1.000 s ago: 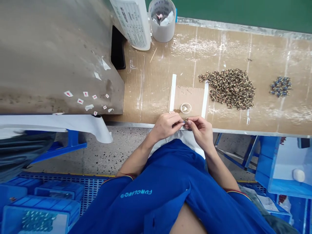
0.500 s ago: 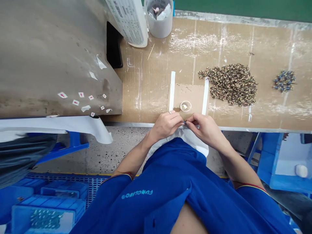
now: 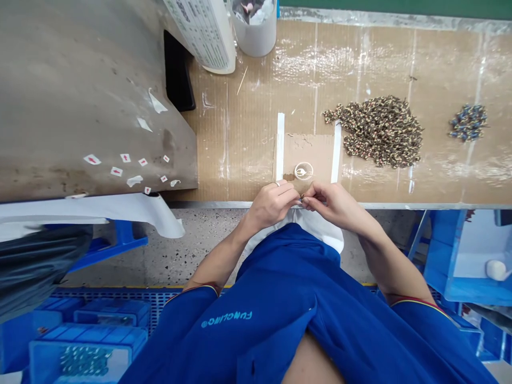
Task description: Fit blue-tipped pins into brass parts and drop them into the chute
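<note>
At the table's front edge, my left hand [image 3: 273, 204] and my right hand [image 3: 335, 206] meet fingertip to fingertip. Both are closed in a pinch on one tiny part [image 3: 301, 198], mostly covered by the fingers; a dark and yellowish bit of it shows. Just beyond my fingers lies a small round dish [image 3: 295, 172] with something white and a thin stick-like piece in it. It rests on a cardboard patch [image 3: 316, 146] edged with white tape. To the right is a heap of small brown and cream parts [image 3: 384, 130], and farther right a smaller bluish cluster [image 3: 468, 122].
A white bottle [image 3: 214, 45] and a white tub [image 3: 256, 37] holding scraps stand at the back left. A toothpick [image 3: 242, 81] lies in front of them. Arrow stickers dot the metal surface [image 3: 80, 96] at left. Blue bins [image 3: 88, 333] sit below.
The view has shifted slightly. My hands keep their pinch at the table edge, with the right fingertips moved a little over the tiny part.
</note>
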`<state>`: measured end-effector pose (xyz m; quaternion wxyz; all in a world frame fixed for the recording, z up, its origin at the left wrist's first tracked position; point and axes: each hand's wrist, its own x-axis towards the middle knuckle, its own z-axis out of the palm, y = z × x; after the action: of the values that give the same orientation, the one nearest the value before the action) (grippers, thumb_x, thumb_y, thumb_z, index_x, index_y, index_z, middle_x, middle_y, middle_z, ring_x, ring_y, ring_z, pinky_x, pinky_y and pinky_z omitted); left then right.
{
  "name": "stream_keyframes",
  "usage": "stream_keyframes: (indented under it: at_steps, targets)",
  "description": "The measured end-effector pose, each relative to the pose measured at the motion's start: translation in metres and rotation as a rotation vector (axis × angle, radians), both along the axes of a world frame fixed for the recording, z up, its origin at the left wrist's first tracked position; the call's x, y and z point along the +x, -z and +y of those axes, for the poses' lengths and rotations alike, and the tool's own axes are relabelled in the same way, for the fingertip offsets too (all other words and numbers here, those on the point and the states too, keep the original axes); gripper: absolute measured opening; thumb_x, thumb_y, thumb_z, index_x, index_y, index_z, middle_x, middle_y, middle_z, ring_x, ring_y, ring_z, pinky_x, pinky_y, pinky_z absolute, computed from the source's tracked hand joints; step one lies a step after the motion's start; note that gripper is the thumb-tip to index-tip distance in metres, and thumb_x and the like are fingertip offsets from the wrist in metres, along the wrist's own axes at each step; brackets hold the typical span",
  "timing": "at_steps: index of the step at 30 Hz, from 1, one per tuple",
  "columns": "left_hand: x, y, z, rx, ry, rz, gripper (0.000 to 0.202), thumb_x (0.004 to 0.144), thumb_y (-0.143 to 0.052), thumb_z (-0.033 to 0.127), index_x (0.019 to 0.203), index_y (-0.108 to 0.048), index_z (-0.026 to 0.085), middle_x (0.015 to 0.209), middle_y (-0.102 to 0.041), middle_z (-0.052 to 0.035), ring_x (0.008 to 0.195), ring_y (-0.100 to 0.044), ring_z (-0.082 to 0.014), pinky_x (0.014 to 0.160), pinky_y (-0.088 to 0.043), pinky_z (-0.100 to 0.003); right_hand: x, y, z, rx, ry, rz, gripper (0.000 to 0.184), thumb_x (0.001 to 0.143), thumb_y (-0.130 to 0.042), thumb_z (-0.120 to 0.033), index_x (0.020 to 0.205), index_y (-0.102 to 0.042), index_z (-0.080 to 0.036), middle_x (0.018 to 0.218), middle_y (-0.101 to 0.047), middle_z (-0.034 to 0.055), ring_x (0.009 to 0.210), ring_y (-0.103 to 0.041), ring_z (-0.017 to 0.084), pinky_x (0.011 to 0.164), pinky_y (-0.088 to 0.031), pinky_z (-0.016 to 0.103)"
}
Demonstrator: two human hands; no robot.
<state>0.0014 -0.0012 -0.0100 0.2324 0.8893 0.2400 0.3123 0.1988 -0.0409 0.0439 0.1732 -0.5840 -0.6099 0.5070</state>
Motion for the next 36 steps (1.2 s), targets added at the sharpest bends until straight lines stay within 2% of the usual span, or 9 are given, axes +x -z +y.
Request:
stream_keyframes:
  at_steps: [8, 10, 15, 18, 21, 24, 26, 32, 36]
  targets:
    - [0.000, -0.002, -0.002, -0.113, -0.041, -0.106, 0.028, 0.102, -0.050, 0.021, 0.077, -0.059, 0.016, 0.070, -0.062, -0.0022, 0.065, -0.053, -0.0149, 0.062, -0.041, -0.028, -0.019, 0.009, -0.017, 0.126, 0.236, 0.077, 0.010, 0.093, -0.054, -0.024, 0.083, -0.055, -0.022, 0.077, -0.074, 0.0034, 0.072, -0.070, 0.019, 0.066, -0.050, 0.029]
    - [-0.001, -0.001, -0.002, -0.114, -0.028, -0.088, 0.027, 0.102, -0.050, 0.019, 0.076, -0.059, 0.016, 0.069, -0.062, -0.0022, 0.065, -0.053, -0.0150, 0.062, -0.040, -0.028, -0.020, 0.007, -0.018, 0.124, 0.221, 0.060, 0.012, 0.093, -0.053, -0.022, 0.081, -0.054, -0.022, 0.074, -0.073, 0.0028, 0.070, -0.070, 0.018, 0.064, -0.049, 0.029]
    - [-0.004, 0.001, 0.000, -0.079, 0.051, -0.031, 0.028, 0.102, -0.049, 0.021, 0.076, -0.059, 0.017, 0.069, -0.062, -0.0026, 0.067, -0.054, -0.0156, 0.062, -0.041, -0.028, -0.010, 0.001, -0.008, 0.061, 0.042, 0.011, 0.017, 0.086, -0.050, -0.009, 0.076, -0.054, -0.022, 0.066, -0.068, -0.0011, 0.062, -0.064, 0.015, 0.061, -0.044, 0.025]
    - [-0.004, 0.000, -0.001, -0.085, 0.046, -0.059, 0.029, 0.102, -0.050, 0.020, 0.075, -0.059, 0.017, 0.068, -0.062, -0.0025, 0.066, -0.053, -0.0152, 0.062, -0.041, -0.028, -0.008, 0.003, -0.007, 0.039, 0.050, 0.033, 0.015, 0.086, -0.054, -0.011, 0.076, -0.055, -0.022, 0.065, -0.067, -0.0017, 0.063, -0.064, 0.015, 0.062, -0.044, 0.026]
    - [-0.002, -0.007, -0.003, -0.169, -0.019, -0.098, 0.026, 0.101, -0.053, 0.022, 0.077, -0.059, 0.017, 0.069, -0.062, -0.0019, 0.066, -0.053, -0.0144, 0.063, -0.043, -0.027, -0.012, 0.009, -0.012, 0.029, 0.209, 0.209, 0.014, 0.093, -0.059, -0.027, 0.080, -0.058, -0.022, 0.070, -0.070, 0.0007, 0.065, -0.066, 0.015, 0.063, -0.049, 0.028]
    - [0.002, -0.018, -0.007, -0.267, -0.095, -0.133, 0.018, 0.100, -0.057, 0.021, 0.082, -0.061, 0.017, 0.073, -0.063, -0.0013, 0.067, -0.056, -0.0127, 0.063, -0.045, -0.025, -0.016, 0.011, -0.018, 0.016, 0.391, 0.411, 0.029, 0.091, -0.066, -0.050, 0.086, -0.061, -0.022, 0.074, -0.072, 0.0026, 0.067, -0.068, 0.016, 0.064, -0.055, 0.030]
    - [0.004, -0.026, -0.009, -0.279, -0.124, -0.155, 0.014, 0.099, -0.059, 0.018, 0.086, -0.062, 0.016, 0.075, -0.063, -0.0013, 0.068, -0.057, -0.0115, 0.062, -0.045, -0.023, -0.017, 0.009, -0.020, 0.016, 0.452, 0.470, 0.038, 0.086, -0.071, -0.058, 0.088, -0.063, -0.021, 0.074, -0.071, 0.0025, 0.068, -0.068, 0.016, 0.066, -0.058, 0.031]
    - [0.010, -0.045, -0.016, -0.226, -0.178, -0.208, 0.011, 0.099, -0.062, 0.019, 0.088, -0.063, 0.016, 0.078, -0.065, -0.0017, 0.071, -0.061, -0.0105, 0.065, -0.050, -0.022, -0.016, -0.005, -0.022, 0.099, 0.491, 0.502, 0.035, 0.085, -0.074, -0.056, 0.087, -0.067, -0.021, 0.082, -0.073, 0.0033, 0.073, -0.070, 0.016, 0.072, -0.061, 0.032]
    - [0.011, -0.054, -0.019, -0.216, -0.218, -0.188, 0.008, 0.097, -0.063, 0.017, 0.089, -0.065, 0.016, 0.081, -0.069, -0.0024, 0.074, -0.064, -0.0108, 0.067, -0.053, -0.022, -0.015, -0.014, -0.023, 0.136, 0.482, 0.415, 0.031, 0.087, -0.073, -0.051, 0.087, -0.067, -0.021, 0.083, -0.074, 0.0043, 0.074, -0.071, 0.017, 0.071, -0.060, 0.032]
